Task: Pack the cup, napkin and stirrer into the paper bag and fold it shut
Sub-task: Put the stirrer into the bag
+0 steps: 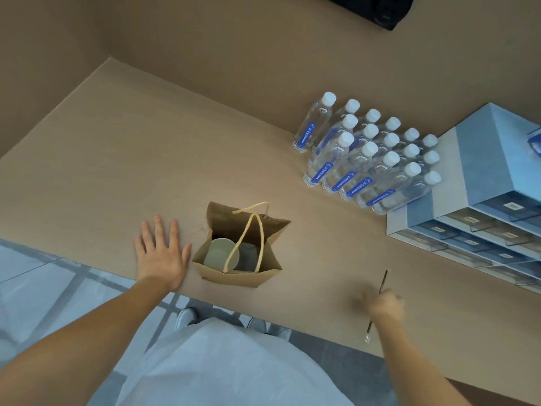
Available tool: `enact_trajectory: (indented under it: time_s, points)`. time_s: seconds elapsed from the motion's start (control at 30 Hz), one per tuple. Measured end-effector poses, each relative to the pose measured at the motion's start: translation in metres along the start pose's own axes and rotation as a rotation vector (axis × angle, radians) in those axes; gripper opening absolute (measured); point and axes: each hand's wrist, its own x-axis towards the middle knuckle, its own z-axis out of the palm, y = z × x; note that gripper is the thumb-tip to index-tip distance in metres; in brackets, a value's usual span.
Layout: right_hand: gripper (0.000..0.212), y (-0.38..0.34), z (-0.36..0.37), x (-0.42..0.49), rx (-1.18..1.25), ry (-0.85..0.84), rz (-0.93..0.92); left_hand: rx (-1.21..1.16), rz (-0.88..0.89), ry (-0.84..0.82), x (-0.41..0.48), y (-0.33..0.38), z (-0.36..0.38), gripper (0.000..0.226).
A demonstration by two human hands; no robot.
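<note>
An open brown paper bag (237, 259) with cream rope handles stands on the tan table (117, 171), a pale round cup (218, 254) inside. Left of the bag, the left hand (159, 256) lies flat, fingers spread; right of it, the blurred right hand (385, 307) grips a thin dark stirrer (383, 281).

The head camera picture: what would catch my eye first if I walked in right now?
Probably the open paper bag standing near the table's front edge, with a pale cup visible inside. The left hand lies flat beside it, while the blurred right hand grips a thin stirrer off to the right. Farther back, a block of water bottles stands next to blue drawer boxes.
</note>
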Motion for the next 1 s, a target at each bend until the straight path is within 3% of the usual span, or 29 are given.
enact_trajectory:
  time_s: [0.07, 0.27, 0.6, 0.67, 0.77, 0.87, 1.0]
  points:
    - [0.039, 0.021, 0.025, 0.002, -0.006, 0.023, 0.041, 0.003, -0.002, -0.021, 0.002, 0.001, 0.000, 0.076]
    - [0.012, 0.045, 0.056, -0.003, 0.173, 0.131, -0.072, 0.009, -0.031, -0.050, 0.004, 0.004, 0.000, 0.073]
    - [0.012, 0.017, 0.051, -0.015, 0.217, -0.067, -0.067, 0.059, -0.034, -0.086, 0.002, 0.004, -0.008, 0.082]
    - [0.019, 0.001, 0.044, -0.025, 0.339, -0.119, -0.113, 0.059, -0.029, -0.086, 0.002, 0.005, -0.009, 0.081]
    - [0.032, -0.039, 0.013, -0.061, 0.746, -0.235, -0.325, 0.055, -0.035, -0.094, 0.001, 0.005, -0.010, 0.076]
    - [0.029, -0.075, -0.048, -0.118, 1.013, -0.248, -0.727, 0.044, -0.035, -0.092, 0.001, 0.005, -0.012, 0.073]
    - [0.025, -0.106, -0.104, -0.181, 1.112, -0.157, -1.154, 0.033, -0.040, -0.089, 0.001, 0.005, -0.011, 0.074]
